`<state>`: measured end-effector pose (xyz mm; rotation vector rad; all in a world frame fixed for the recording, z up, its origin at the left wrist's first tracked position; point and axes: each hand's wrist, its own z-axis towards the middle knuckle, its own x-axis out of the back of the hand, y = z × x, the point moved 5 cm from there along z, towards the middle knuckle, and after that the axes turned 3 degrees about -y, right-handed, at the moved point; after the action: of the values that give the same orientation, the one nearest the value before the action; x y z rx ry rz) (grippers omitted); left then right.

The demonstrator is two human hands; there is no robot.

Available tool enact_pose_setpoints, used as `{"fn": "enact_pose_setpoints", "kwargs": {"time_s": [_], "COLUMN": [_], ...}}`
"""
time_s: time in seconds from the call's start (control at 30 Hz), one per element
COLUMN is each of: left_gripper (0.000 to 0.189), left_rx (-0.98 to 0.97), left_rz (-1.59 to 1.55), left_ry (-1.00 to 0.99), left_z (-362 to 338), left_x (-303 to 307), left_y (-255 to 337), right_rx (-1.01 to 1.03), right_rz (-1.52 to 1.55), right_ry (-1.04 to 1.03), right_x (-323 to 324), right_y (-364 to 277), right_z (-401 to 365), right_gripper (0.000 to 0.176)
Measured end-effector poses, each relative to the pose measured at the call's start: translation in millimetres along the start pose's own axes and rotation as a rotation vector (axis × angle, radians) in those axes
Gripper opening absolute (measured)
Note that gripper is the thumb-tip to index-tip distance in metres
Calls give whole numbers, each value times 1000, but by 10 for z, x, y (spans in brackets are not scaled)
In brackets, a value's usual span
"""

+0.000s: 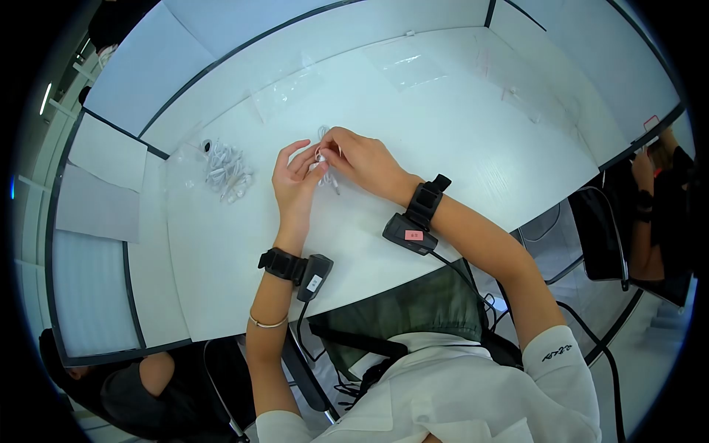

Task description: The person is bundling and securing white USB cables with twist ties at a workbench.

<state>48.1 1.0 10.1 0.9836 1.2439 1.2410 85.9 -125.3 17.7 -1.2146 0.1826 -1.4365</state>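
Observation:
A small coiled white cable [323, 131] is between my two hands over the table, part of it hidden by fingers. My right hand [363, 164] pinches the cable from the right, thumb and fingertips closed. From the left, my left hand [292, 181] grips it between thumb and forefinger, its other fingers loosely bent. A loose end of the cable hangs below my fingers. To the left of my hands lies a pile of bundled white cables [227, 173], with a small dark round object [207, 146] at its upper edge.
Clear plastic bags [415, 71] lie toward the back of the white table [458, 162]. Low partition walls [244, 88] surround it. Black wrist devices [425, 207] trail cords toward my lap. One person [140, 391] sits at lower left, another [653, 207] at right.

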Motion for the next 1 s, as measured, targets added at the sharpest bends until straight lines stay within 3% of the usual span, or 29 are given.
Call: {"fn": "enact_pose_setpoints", "kwargs": {"time_s": [0.5, 0.73, 0.87, 0.97, 1.0], "left_gripper": [31, 30, 31, 31, 32], "left_rx": [-253, -303, -305, -173, -139], "left_rz": [181, 392, 274, -28, 10], "left_ry": [106, 95, 30, -18, 3], "left_z": [-16, -61, -43, 9, 6], "left_x": [-15, -104, -106, 15, 17], "left_y": [121, 187, 175, 147, 164], "right_rx": [-86, -86, -116, -109, -109], "right_rz": [486, 513, 576, 601, 611], "right_ry": [-16, 54, 49, 48, 44], "right_x": [-98, -128, -107, -95, -93], "right_y": [20, 34, 41, 34, 22], "right_z": [7, 10, 0, -5, -13], "right_gripper": [27, 24, 20, 19, 19]}}
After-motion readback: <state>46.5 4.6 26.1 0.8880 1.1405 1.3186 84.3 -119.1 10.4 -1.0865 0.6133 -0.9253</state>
